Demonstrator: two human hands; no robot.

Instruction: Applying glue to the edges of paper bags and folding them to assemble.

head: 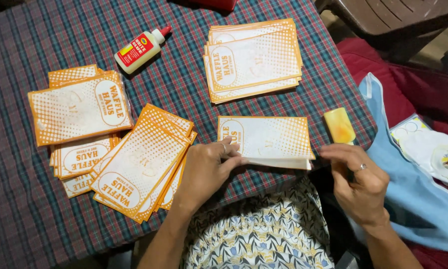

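on the plaid cloth at far left sits a stack of orange and white paper bags; a fanned pile lies beside it; my left hand pinches the near edge of the middle bag, fingers closed on it; my right hand hovers loosely curled at its right corner, holding nothing; a yellow glue stick lies just beyond.

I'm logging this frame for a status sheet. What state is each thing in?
Left hand: pinching the paper bag's near edge.
Right hand: open, beside the bag, holding nothing.
Paper bag: flat, near edge lifted open.
Glue bottle: lying down, red cap on.
Far stack of bags: flat, fairly tidy.
Left stacks: fanned, overlapping.
Yellow block: lying untouched.
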